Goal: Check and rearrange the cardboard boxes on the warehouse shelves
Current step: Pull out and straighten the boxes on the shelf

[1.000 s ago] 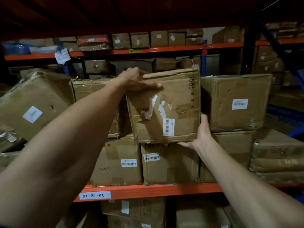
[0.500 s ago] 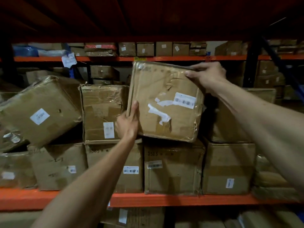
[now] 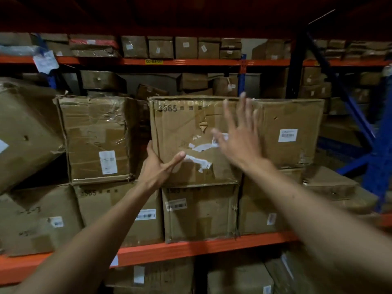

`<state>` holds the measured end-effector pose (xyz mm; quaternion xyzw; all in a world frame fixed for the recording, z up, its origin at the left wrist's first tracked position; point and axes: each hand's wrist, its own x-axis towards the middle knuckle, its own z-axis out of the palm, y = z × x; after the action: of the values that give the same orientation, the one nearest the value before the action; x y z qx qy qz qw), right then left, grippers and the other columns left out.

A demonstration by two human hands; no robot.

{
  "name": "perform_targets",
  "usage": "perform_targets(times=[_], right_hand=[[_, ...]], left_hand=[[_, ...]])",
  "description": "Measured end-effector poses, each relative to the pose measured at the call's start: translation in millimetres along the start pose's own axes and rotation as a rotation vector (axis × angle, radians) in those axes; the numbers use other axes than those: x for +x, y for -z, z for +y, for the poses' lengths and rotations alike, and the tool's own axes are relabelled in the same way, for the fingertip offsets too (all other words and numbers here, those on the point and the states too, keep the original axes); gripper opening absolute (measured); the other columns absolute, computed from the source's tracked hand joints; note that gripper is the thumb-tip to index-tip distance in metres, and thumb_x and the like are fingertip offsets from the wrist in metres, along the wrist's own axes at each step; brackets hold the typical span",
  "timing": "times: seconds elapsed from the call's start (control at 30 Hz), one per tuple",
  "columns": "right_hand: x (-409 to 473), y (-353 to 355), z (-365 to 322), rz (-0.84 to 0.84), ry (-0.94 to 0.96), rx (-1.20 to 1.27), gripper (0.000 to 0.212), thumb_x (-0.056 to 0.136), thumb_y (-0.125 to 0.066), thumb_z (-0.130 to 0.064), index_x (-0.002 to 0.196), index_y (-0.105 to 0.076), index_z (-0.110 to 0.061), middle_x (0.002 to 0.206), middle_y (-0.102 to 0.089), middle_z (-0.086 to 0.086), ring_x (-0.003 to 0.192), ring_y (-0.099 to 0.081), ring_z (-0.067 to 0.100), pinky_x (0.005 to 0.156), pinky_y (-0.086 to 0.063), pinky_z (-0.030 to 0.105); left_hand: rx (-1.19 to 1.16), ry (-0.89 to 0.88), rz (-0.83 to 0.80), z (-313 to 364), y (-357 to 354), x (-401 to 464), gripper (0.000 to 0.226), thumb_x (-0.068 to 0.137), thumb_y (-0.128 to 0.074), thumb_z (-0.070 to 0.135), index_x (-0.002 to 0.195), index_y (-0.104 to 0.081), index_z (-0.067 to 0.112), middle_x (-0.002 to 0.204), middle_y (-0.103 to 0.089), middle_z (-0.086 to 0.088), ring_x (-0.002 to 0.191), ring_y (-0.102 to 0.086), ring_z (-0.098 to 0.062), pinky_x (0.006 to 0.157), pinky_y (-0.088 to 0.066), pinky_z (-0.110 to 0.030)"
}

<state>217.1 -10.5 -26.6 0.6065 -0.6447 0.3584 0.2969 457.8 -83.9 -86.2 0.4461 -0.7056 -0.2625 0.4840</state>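
A worn cardboard box marked 3585, with torn white tape on its front, sits upright on top of a lower box in the middle of the shelf. My left hand cups its lower left corner, thumb across the front and fingers round the side. In front of the box's right half my right hand is blurred, with its fingers spread and nothing in it. Whether that palm touches the cardboard I cannot tell.
A taped box stands to the left and a labelled box to the right, both on lower boxes. A big box leans at far left. The orange shelf beam runs below. A blue upright stands on the right.
The box has been turned from tilted to upright and set down between its neighbours. My right hand has let go of its top corner and spread out; my left slid to the lower left corner.
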Motion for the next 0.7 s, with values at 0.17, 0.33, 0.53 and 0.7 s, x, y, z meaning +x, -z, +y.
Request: perform_targets(times=[0.17, 0.33, 0.53, 0.7], right_hand=[[-52, -62, 6, -0.068, 0.150, -0.092, 0.080, 0.103, -0.030, -0.062, 0.162, 0.014, -0.029, 0.166, 0.028, 0.017, 0.154, 0.023, 0.035, 0.123, 0.014, 0.054], [-38, -73, 23, -0.079, 0.150, -0.139, 0.079, 0.101, -0.024, -0.065, 0.163, 0.007, -0.028, 0.168, 0.021, 0.019, 0.155, 0.021, 0.035, 0.124, 0.004, 0.056], [-29, -83, 31, -0.064, 0.163, -0.116, 0.081, 0.100, -0.029, -0.064, 0.163, 0.008, -0.028, 0.168, 0.024, 0.016, 0.154, 0.023, 0.034, 0.124, 0.008, 0.054], [-24, -82, 9, 0.078, 0.272, 0.051, 0.084, 0.094, -0.049, -0.049, 0.163, -0.016, -0.014, 0.171, 0.004, 0.019, 0.157, 0.005, 0.035, 0.126, 0.001, 0.052]], left_hand=[[-0.067, -0.080, -0.008, -7, -5, 7, 0.124, 0.065, -0.088, 0.061, 0.159, -0.016, 0.023, 0.134, -0.048, 0.008, 0.122, -0.054, -0.016, 0.089, -0.047, -0.021], [-0.149, -0.053, -0.016, -3, -24, 16, 0.117, 0.071, -0.090, 0.052, 0.156, -0.016, 0.021, 0.133, -0.048, 0.006, 0.122, -0.052, -0.015, 0.097, -0.048, -0.029], [-0.192, 0.005, 0.003, 1, -29, 20, 0.113, 0.072, -0.091, 0.045, 0.155, -0.018, 0.023, 0.148, -0.054, -0.007, 0.130, -0.058, -0.025, 0.108, -0.052, -0.045], [0.133, 0.101, -0.208, 15, 6, 22, 0.115, 0.075, -0.084, 0.060, 0.159, -0.015, 0.023, 0.152, -0.052, -0.009, 0.134, -0.055, -0.028, 0.110, -0.049, -0.045]])
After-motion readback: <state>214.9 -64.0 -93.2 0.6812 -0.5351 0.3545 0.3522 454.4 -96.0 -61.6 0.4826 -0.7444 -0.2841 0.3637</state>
